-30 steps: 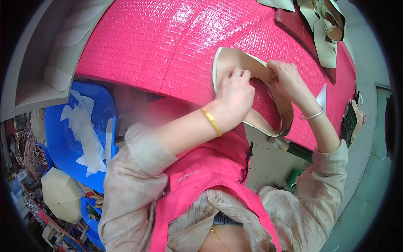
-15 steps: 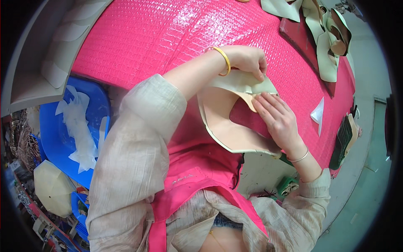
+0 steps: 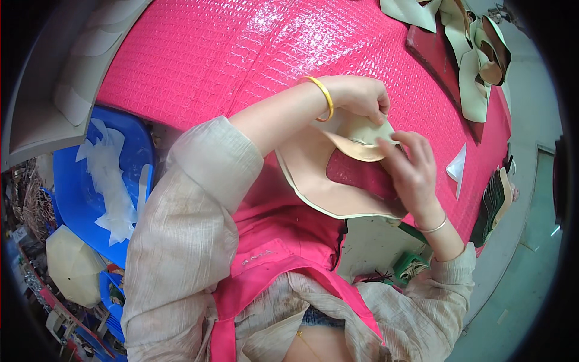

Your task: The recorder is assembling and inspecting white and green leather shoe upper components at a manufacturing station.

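A curved leather shoe upper (image 3: 335, 196), tan on the inside with a pale cream-green edge, lies at the near edge of the pink table. Its far part is folded over into a flap (image 3: 362, 130) that shows the pale face. From the far side my left hand (image 3: 363, 98) pinches the top of this flap, thumb and fingertips together. My right hand (image 3: 413, 172) is at the flap's right end, its fingers bent and thumb against the edge; its fingertips are slightly blurred. Through the upper's opening the pink tabletop shows.
More pale leather pieces (image 3: 473, 78) lie piled on a dark red board (image 3: 431, 57) at the far right. A white scrap (image 3: 457, 169) is right of my hand, near stacked dark pieces (image 3: 494, 202). At left stand a blue bin (image 3: 78, 181) and a grey shelf (image 3: 36, 108).
My right hand has gone from lying flat across the fold to bent fingers at its right end. More of the flap's pale face shows. My left hand keeps its pinch.
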